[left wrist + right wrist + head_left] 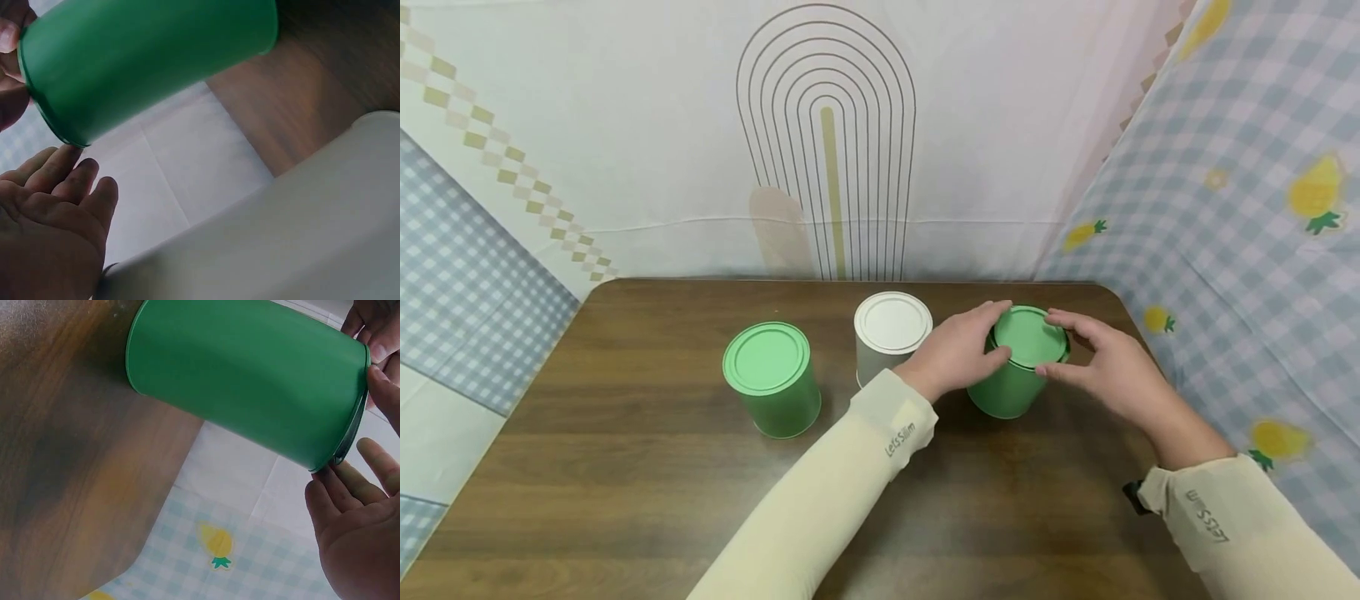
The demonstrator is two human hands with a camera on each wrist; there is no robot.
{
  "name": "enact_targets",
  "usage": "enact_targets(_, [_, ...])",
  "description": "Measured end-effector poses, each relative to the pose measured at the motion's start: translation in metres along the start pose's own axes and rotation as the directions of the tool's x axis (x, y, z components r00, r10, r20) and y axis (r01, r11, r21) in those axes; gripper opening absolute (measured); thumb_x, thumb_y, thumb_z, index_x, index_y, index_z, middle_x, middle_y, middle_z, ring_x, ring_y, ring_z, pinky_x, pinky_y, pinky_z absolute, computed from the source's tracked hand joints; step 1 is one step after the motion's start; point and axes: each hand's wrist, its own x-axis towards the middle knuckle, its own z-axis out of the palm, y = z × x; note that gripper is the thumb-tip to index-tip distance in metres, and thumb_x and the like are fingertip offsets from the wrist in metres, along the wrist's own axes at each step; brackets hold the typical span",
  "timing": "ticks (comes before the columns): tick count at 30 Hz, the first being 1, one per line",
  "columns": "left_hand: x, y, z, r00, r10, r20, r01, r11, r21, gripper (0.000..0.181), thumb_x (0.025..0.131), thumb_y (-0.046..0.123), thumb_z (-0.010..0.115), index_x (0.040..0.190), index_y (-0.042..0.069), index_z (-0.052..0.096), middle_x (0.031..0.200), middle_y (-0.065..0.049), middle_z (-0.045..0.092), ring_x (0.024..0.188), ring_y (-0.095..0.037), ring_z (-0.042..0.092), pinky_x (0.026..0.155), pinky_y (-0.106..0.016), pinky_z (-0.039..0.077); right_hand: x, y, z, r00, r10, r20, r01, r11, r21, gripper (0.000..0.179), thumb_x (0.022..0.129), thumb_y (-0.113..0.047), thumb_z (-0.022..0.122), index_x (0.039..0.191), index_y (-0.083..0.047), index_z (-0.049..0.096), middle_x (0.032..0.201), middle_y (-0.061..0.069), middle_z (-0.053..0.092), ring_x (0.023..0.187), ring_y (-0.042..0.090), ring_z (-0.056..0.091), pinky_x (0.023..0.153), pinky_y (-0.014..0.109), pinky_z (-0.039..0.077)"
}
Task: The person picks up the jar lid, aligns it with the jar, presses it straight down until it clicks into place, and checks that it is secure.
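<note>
A green can (pixel 1003 396) stands upright on the right part of the table, its green lid (pixel 1030 333) on top. My left hand (pixel 958 346) holds the lid's left edge between fingers and thumb. On the opposite edge my right hand (pixel 1112 367) does the same. In the right wrist view a dark gap shows between the lid and the rim of the can (pixel 250 381), so the lid sits slightly raised on one side. Fingertips of the left hand (pixel 56 206) touch the rim in the left wrist view.
A white lidded can (pixel 893 323) stands just left of the held one, partly behind my left forearm. Farther left is another green lidded can (pixel 775 383). The wooden table (pixel 625 467) ends at a patterned cloth backdrop (pixel 685 167), with a checked cloth (pixel 1240 275) along the right.
</note>
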Motion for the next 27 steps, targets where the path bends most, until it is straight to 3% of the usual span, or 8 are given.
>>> enact_targets(8, [0.0039, -0.0006, 0.0041, 1.0, -0.017, -0.013, 0.017, 1.0, 0.007, 0.062, 0.1, 0.029, 0.059, 0.156, 0.016, 0.036, 0.155, -0.001, 0.045, 0.134, -0.015, 0.051, 0.106, -0.029, 0.045, 0.0013, -0.0003, 0.004, 1.0, -0.002, -0.014, 0.002, 1.0, -0.001, 0.059, 0.093, -0.03, 0.074, 0.141, -0.003, 0.053, 0.154, 0.018, 0.043, 0.134, 0.047, 0.045, 0.105, 0.058, 0.042])
enact_targets(19, [0.0056, 0.0007, 0.0063, 0.999, -0.031, -0.011, 0.031, 0.999, 0.042, 0.058, 0.101, 0.031, 0.057, 0.155, 0.021, 0.039, 0.145, 0.004, 0.056, 0.116, -0.011, 0.061, 0.095, -0.027, 0.05, 0.0019, -0.0022, 0.0025, 0.999, 0.021, -0.033, -0.023, 0.998, -0.063, 0.059, 0.091, -0.036, 0.075, 0.14, -0.008, 0.056, 0.149, 0.018, 0.049, 0.131, 0.047, 0.046, 0.099, 0.064, 0.042])
enact_targets(27, [0.0025, 0.0015, 0.0042, 0.999, -0.03, -0.022, 0.031, 0.999, 0.036, 0.057, 0.101, 0.031, 0.06, 0.154, 0.022, 0.041, 0.142, 0.003, 0.058, 0.114, -0.012, 0.062, 0.094, -0.029, 0.051, 0.0024, -0.0014, 0.0039, 0.999, 0.001, -0.033, -0.003, 0.997, -0.078, 0.059, 0.091, -0.035, 0.076, 0.138, -0.006, 0.057, 0.148, 0.019, 0.049, 0.133, 0.045, 0.045, 0.101, 0.064, 0.039])
